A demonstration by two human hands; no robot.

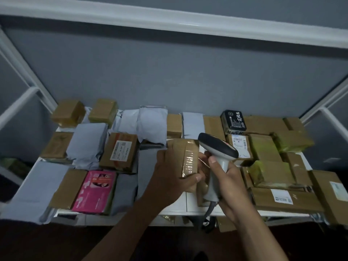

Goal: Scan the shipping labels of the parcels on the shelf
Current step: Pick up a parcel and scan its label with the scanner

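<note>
My left hand point(175, 174) grips a small taped cardboard parcel point(188, 157), held up on edge above the middle of the white shelf point(173, 208). My right hand point(228, 183) holds a white handheld scanner point(218, 147) with a dark head by its grip, right beside the parcel, the head pointing away toward the back. Its cable hangs down past the shelf's front edge. The held parcel's label is not visible from here.
Many parcels cover the shelf: brown boxes with white labels point(120, 151) point(282, 197), grey mailer bags point(86, 146), a pink packet point(94, 191), a black packet point(233, 120), yellow-green taped boxes point(267, 149). White frame posts rise at both sides, with a grey wall behind.
</note>
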